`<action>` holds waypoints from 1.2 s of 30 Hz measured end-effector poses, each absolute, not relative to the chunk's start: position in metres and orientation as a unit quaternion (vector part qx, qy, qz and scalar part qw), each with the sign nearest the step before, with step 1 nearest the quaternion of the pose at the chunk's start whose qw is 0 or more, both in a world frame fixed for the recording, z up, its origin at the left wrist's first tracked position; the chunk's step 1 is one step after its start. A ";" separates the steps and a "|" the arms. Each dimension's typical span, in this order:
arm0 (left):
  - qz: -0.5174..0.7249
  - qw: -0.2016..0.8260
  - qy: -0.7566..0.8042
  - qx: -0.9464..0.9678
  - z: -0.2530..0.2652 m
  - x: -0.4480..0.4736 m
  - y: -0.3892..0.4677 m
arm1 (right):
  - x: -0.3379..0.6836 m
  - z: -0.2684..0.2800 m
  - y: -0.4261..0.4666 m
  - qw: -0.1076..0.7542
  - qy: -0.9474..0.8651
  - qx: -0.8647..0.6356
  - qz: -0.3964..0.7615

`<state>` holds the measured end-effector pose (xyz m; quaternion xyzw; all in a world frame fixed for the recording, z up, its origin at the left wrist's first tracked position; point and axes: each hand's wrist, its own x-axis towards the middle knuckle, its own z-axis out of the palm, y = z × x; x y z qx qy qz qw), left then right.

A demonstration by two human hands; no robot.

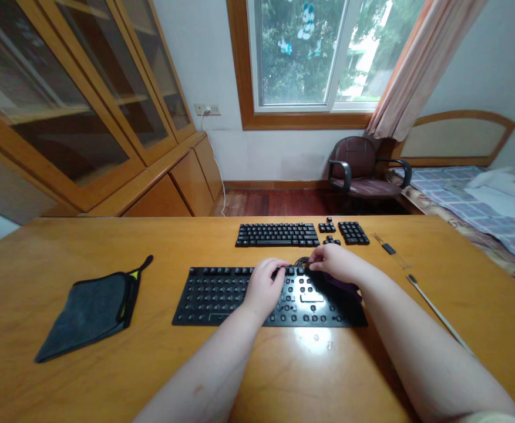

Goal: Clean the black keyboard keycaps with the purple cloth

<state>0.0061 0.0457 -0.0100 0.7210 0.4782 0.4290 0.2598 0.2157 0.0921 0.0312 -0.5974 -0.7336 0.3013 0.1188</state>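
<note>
A black keyboard base (217,296) lies on the desk, most of its switches bare, with a row of keycaps (226,271) along its far edge. My left hand (266,285) rests over the middle of that row. Its fingers reach along the far edge, with the thumb apart from them. At the right end of the row, the fingers of my right hand (334,262) are pinched on what looks like a small black keycap, mostly hidden by the fingertips. A coiled black cable (301,261) lies just behind, between my hands.
Loose keycaps (277,234) lie laid out in blocks behind the base. To the right are a wire keycap puller (389,248) and a thin brush (437,314). A dark grey cloth pouch (92,311) lies on the left. Beyond the desk stands an armchair (358,167).
</note>
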 end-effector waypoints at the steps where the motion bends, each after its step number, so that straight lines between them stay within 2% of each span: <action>1: 0.430 0.260 0.480 0.719 -0.010 0.006 0.046 | 0.215 0.029 0.094 0.099 -0.735 -0.595 0.310; 5: 0.425 0.264 0.480 0.720 -0.010 0.006 0.046 | 0.214 0.027 0.095 0.057 -0.734 -0.592 0.329; 15: 0.425 0.264 0.482 0.719 -0.013 0.006 0.047 | 0.209 0.026 0.092 0.035 -0.733 -0.603 0.313; 28: 0.424 0.256 0.482 0.723 -0.012 0.006 0.047 | 0.194 0.031 0.082 -0.038 -0.793 -0.594 0.132; 36: 0.421 0.255 0.485 0.723 -0.011 0.007 0.047 | 0.195 0.030 0.084 -0.026 -0.771 -0.615 0.163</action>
